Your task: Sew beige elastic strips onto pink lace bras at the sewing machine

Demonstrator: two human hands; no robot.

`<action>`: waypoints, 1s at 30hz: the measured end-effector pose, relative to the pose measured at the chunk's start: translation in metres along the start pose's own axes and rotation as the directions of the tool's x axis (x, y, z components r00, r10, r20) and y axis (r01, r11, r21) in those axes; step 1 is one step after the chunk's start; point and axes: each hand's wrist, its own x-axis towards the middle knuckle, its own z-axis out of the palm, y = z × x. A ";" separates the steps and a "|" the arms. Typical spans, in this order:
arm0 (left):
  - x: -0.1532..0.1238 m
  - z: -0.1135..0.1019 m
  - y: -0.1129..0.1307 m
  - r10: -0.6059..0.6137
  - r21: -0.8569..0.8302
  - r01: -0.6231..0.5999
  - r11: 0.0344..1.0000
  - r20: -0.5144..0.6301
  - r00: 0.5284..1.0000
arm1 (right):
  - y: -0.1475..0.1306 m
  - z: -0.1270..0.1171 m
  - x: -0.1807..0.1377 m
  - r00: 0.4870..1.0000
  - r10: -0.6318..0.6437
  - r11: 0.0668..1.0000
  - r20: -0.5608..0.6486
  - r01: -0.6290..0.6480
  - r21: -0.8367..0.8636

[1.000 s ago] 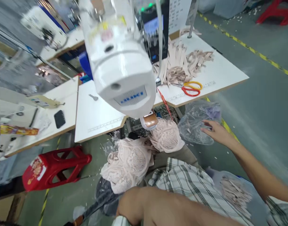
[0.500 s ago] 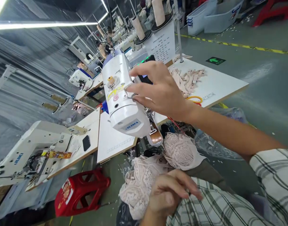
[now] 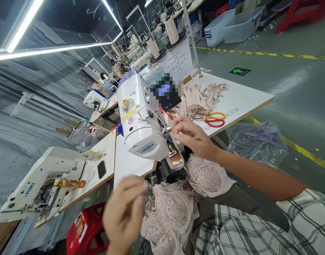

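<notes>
Lap, position: lace bras [image 3: 173, 205] bunched on the lap [image 3: 239, 193], below and in front of the front edge of the table [image 3: 247, 95]; not on the table itself.
Lap, risk: pile looks loose and neither hand grips it; judged liable to slide floorward if the knees shift, straps possibly tangling.
Left hand [image 3: 124, 216], fingers: raised left of the bras, apart from them; part-curled, with a modest gap between thumb and forefinger. No thing seen in them; blurred, so fine detail is lost.
Right hand [image 3: 190, 136], fingers: folded inward, thumb close to forefinger, just off the table's front edge beside the sewing machine [image 3: 141, 134]. Cannot tell whether the fingertips pinch the red cord [image 3: 167, 114] or merely overlap it in view.
Cord, risk: its end reaches the fingertips; could snag on the machine's fittings if pulled sideways, my judgement.
Machine front, risk: right fingers close to the sewing head; a nip or prick is possible should it run. Needle not discernible.
Scissors [image 3: 215, 123], risk: lying near the table's front edge, right of the machine; a sweep of the right forearm might knock them off.
Fabric strips [image 3: 194, 99]: heaped behind the scissors, towards the table's back edge; could mix if brushed.
</notes>
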 end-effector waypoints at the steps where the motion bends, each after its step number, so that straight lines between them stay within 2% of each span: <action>1: 0.030 -0.013 0.001 0.183 0.226 -0.179 0.958 0.002 0.983 | 0.000 0.000 0.002 1.000 0.006 0.999 -0.006 -0.006 0.042; 2: 0.062 -0.022 0.001 0.344 0.398 -0.339 0.852 0.061 0.937 | 0.000 0.000 0.004 1.000 0.017 0.996 -0.018 -0.015 0.084; 3: 0.093 -0.029 0.002 0.383 0.505 -0.416 0.756 0.174 0.907 | -0.001 -0.001 0.005 0.999 0.031 0.992 -0.035 -0.026 0.124; 5: 0.149 -0.033 0.001 0.355 0.523 -0.532 0.666 0.405 0.842 | -0.001 -0.002 0.008 0.996 0.062 0.979 -0.062 -0.048 0.198; 7: 0.188 -0.027 -0.001 0.319 0.462 -0.615 0.640 0.568 0.759 | -0.001 -0.003 0.009 0.993 0.091 0.962 -0.078 -0.068 0.265; 10: 0.215 -0.014 -0.004 0.303 0.391 -0.699 0.599 0.697 0.650 | 0.000 -0.007 0.010 0.988 0.140 0.933 -0.068 -0.109 0.343; 12: 0.216 -0.007 -0.003 0.334 0.363 -0.760 0.539 0.736 0.589 | 0.001 -0.010 0.010 0.985 0.166 0.918 -0.056 -0.133 0.372; 14: 0.206 -0.003 0.002 0.419 0.351 -0.812 0.467 0.721 0.552 | 0.001 -0.013 0.008 0.981 0.189 0.911 -0.049 -0.157 0.382; 15: 0.198 -0.002 0.005 0.465 0.362 -0.815 0.452 0.684 0.562 | 0.001 -0.014 0.007 0.976 0.210 0.910 -0.050 -0.177 0.374; 16: 0.188 -0.001 0.008 0.494 0.384 -0.798 0.464 0.636 0.593 | 0.000 -0.016 0.004 0.970 0.240 0.911 -0.049 -0.207 0.357; 17: 0.177 0.001 0.011 0.499 0.407 -0.761 0.506 0.581 0.643 | -0.001 -0.016 0.001 0.960 0.277 0.909 -0.041 -0.248 0.336; 18: 0.164 0.002 0.013 0.473 0.429 -0.696 0.576 0.519 0.712 | -0.003 -0.017 -0.003 0.949 0.316 0.902 -0.019 -0.294 0.316; 20: 0.141 0.005 0.012 0.387 0.453 -0.549 0.702 0.405 0.828 | -0.007 -0.017 -0.011 0.921 0.382 0.873 0.072 -0.386 0.297; 21: 0.132 0.006 0.011 0.374 0.471 -0.495 0.731 0.331 0.867 | -0.009 -0.016 -0.014 0.906 0.402 0.854 0.135 -0.424 0.300; 22: 0.125 0.007 0.009 0.384 0.486 -0.466 0.740 0.264 0.885 | -0.011 -0.015 -0.017 0.891 0.412 0.836 0.193 -0.454 0.308; 24: 0.118 0.008 0.007 0.444 0.516 -0.462 0.721 0.168 0.880 | -0.014 -0.013 -0.018 0.860 0.430 0.800 0.274 -0.504 0.325; 25: 0.117 0.009 0.007 0.466 0.520 -0.479 0.707 0.167 0.869 | -0.015 -0.012 -0.018 0.848 0.439 0.783 0.298 -0.524 0.336; 30: 0.113 0.019 0.031 0.409 0.388 -0.540 0.747 0.374 0.833 | -0.023 -0.003 -0.002 0.806 0.402 0.684 0.435 -0.580 0.442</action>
